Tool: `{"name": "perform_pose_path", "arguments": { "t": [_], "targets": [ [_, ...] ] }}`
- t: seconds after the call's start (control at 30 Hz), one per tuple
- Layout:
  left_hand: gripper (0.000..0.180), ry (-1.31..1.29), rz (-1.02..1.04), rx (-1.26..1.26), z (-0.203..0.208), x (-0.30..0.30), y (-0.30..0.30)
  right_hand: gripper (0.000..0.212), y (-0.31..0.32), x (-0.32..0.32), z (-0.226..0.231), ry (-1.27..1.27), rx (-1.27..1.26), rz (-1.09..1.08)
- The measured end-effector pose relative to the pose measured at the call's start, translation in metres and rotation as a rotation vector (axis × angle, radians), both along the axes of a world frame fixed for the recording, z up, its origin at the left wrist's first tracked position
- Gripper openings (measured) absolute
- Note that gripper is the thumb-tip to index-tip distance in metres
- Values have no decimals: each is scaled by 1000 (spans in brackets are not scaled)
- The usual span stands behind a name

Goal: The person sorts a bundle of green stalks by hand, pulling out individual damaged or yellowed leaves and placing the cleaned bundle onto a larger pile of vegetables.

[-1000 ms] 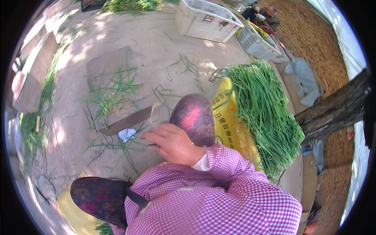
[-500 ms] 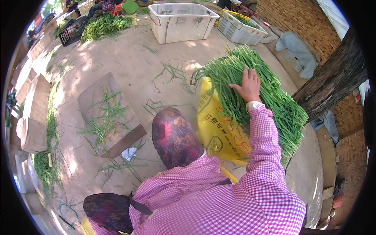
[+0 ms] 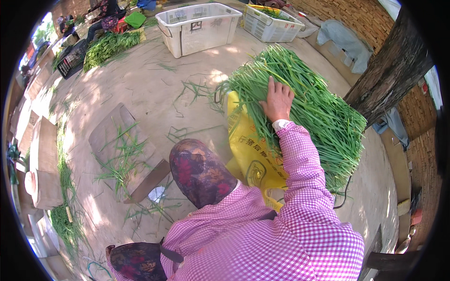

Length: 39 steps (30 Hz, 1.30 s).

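The chive pile occupies the right half of the frame, right of centre. The right hand lies palm down on its left-hand part, fingers extended and thumb set apart; it is not clenched, and no stalk is visibly gripped. The left hand is outside the frame; its state cannot be told.

Edges: the pile's left edge overhangs the yellow sack. Its right corner stands just beside the tree trunk; whether the two touch cannot be told. The lower edge runs near a dark cord. The checked sleeve crosses in front of the lower left side.

Room for moving: a strip of ground separates the pile from the white crate and the slatted crate at the upper centre. Left of the sack, ground strewn with loose stalks extends to the low slab at centre left. The flowered knee narrows the gap between the slab's lower right corner and the sack.
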State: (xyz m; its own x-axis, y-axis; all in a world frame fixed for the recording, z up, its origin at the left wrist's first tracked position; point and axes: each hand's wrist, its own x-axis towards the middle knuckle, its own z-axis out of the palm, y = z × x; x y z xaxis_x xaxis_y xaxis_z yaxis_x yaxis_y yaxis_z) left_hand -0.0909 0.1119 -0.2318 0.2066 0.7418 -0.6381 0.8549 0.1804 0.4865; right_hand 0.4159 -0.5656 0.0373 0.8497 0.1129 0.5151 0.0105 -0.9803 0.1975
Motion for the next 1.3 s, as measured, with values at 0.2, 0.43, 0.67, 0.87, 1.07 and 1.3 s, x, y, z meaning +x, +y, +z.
{"name": "perform_pose_path", "arguments": {
  "t": [0.2, 0.43, 0.67, 0.87, 1.07, 1.3],
  "targets": [
    [24, -77, 57, -10, 27, 12, 37, 102, -17, 24, -1, 91, 144, -82],
    [12, -616, 90, 172, 102, 103, 45, 97, -4, 12, -1, 141, 128, -103],
    [23, -864, -387, 21, 250, 356, -69, 98, -24, 27, 1, 186, 229, -82],
    [34, -961, -620, -338, 326, 536, -339, 90, -26, 15, -13, 42, 294, -46],
    [79, -919, -509, -977, 258, 528, -510, 88, 4, -19, -4, -117, 247, 91],
    [70, -1243, -334, -1106, 213, 520, -526, 69, 30, -56, -24, -180, 20, 299]
  ]
}}
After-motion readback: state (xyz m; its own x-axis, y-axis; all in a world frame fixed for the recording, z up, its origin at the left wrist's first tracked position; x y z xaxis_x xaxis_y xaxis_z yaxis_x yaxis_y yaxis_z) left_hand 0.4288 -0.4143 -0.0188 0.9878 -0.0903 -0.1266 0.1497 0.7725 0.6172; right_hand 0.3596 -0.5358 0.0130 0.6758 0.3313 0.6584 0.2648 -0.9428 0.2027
